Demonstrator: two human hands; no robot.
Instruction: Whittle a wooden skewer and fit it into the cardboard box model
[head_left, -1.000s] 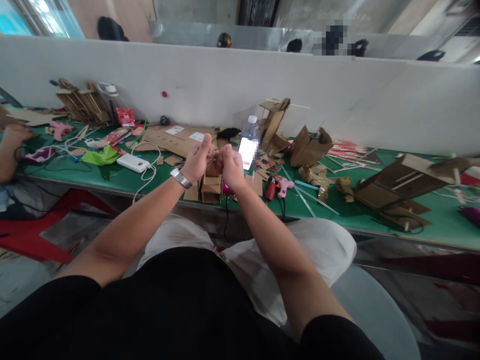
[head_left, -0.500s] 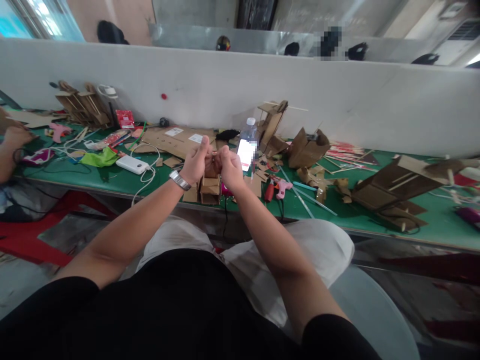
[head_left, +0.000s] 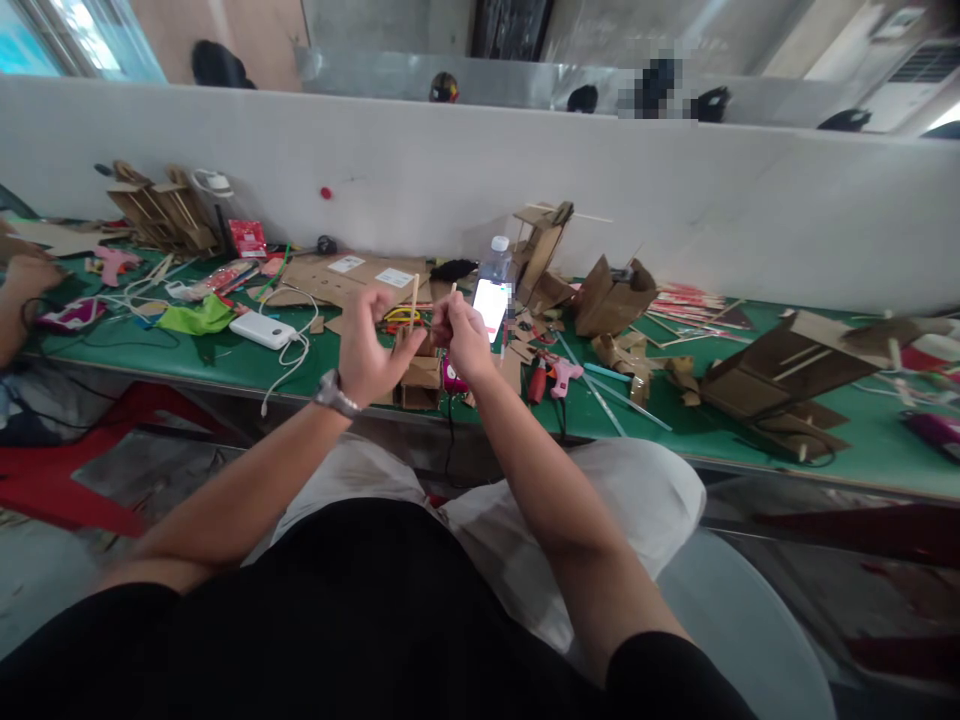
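My left hand (head_left: 369,350) is raised over the bench's front edge, its thumb spread away from the bent fingers and nothing in its grasp. Just beyond its thumb tip a thin pale wooden stick (head_left: 415,300) stands nearly upright; I cannot tell whether the thumb touches it. My right hand (head_left: 463,335) is closed in a pinch, and the tip of a short wooden stick (head_left: 453,289) pokes out above its fingers. Below and between the hands is a small cardboard box structure (head_left: 420,383). Beside the right hand a lit phone (head_left: 490,308) leans against a clear bottle (head_left: 498,262).
The green bench (head_left: 202,362) carries a white power bank (head_left: 262,330) with cable, flat cardboard (head_left: 322,280), a pink glue gun (head_left: 565,374), a red-handled tool (head_left: 537,382) and cardboard models (head_left: 787,370). Another person's hand (head_left: 34,275) is at the far left.
My hands were pinched together over the box structure. The left has drawn away to the left and opened, and two pale sticks now show; the right has stayed nearly in place.
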